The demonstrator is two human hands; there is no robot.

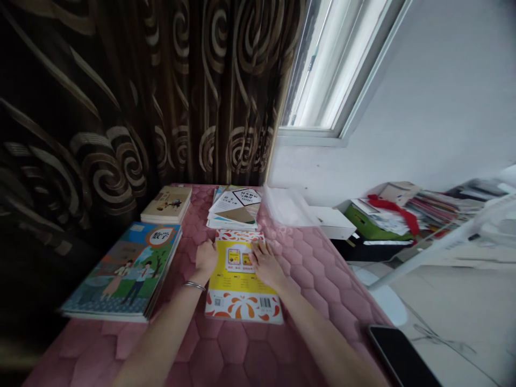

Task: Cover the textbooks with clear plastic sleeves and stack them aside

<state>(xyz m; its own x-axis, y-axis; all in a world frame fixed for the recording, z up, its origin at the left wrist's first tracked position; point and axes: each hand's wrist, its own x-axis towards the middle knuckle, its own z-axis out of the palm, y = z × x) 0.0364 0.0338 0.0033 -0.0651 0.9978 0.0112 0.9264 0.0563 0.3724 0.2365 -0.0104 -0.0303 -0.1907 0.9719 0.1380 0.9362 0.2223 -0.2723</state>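
A yellow, white and orange book (237,282), its barcode side up, lies on the pink quilted table cover in front of me. My left hand (206,257), with a silver bangle at the wrist, is at the book's left edge, its fingers curled against it and partly hidden. Across the book's right side my right hand (266,264) rests flat, fingers stretched out. Just beyond the book is a stack of white-covered books (234,207). To the left lie a pile topped by an illustrated textbook (124,271) and, behind it, a smaller stack of tan books (167,204).
Clear plastic sheets (288,207) and a white box (332,221) lie at the back right. A phone (401,355) sits at the table's right front edge. A patterned curtain (193,97) hangs behind. Papers in a green bag (363,220) stand beyond the table.
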